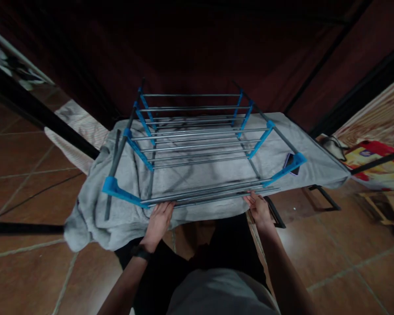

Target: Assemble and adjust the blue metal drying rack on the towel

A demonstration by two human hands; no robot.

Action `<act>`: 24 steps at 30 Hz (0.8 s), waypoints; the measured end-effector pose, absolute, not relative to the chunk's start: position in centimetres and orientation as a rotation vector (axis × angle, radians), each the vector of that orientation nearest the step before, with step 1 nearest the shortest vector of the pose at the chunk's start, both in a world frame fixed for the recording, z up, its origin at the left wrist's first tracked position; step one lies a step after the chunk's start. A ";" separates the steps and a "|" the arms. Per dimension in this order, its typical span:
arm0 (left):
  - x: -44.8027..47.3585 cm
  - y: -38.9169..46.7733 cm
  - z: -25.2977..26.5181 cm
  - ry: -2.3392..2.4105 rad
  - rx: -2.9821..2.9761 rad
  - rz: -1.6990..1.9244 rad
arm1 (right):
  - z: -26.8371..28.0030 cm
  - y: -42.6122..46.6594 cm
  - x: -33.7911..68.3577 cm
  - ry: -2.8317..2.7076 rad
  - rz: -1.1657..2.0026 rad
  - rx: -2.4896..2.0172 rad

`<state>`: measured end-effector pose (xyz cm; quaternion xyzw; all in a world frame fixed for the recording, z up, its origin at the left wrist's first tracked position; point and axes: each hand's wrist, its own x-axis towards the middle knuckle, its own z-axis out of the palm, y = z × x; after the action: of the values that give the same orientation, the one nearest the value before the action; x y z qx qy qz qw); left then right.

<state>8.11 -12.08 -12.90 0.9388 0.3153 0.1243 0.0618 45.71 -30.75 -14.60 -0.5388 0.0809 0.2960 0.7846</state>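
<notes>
A rack of grey metal tubes joined by blue plastic brackets lies on its side on a grey blanket. Along the near side, several loose-looking rods run between the front left bracket and the front right bracket. My left hand is closed over the rods' left end, just beside that bracket. With fingers pinched, my right hand grips the nearest rod towards its right end. Both hands partly hide the rods beneath them.
A phone lies on the blanket beneath the front right bracket. Behind the rack stands a dark red panel. A black metal frame post slants at left. On the right are a colourful bag and a wooden stool.
</notes>
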 end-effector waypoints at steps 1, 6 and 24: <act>8.0 -12.2 -12.9 0.968 2.852 0.359 | -15.0 -30.6 45.7 0.163 0.636 -1.176; 7.3 -13.0 -13.7 1.045 2.926 0.343 | -16.2 -30.5 46.3 0.092 0.712 -1.194; 6.6 -13.8 -14.6 1.135 3.094 0.419 | -17.9 -31.0 47.2 0.021 0.719 -1.265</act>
<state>6.57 -13.83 -14.62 0.9275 0.3402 0.1257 -0.0901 47.24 -31.05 -17.93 -0.5780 0.0094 0.3286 0.7469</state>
